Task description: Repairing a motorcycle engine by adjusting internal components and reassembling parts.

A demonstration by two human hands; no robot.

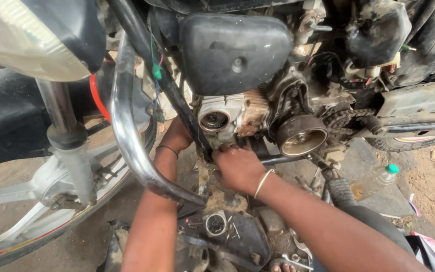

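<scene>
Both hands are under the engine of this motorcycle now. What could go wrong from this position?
1. The left hand is behind the chrome crash guard bar and the black frame tube; a slip could pinch or scrape it.
2. The right hand presses under the dirty grey engine block, so its fingers could hit sharp edges.
3. Small loose metal parts on the black cover on the ground could be knocked away and lost.
</scene>
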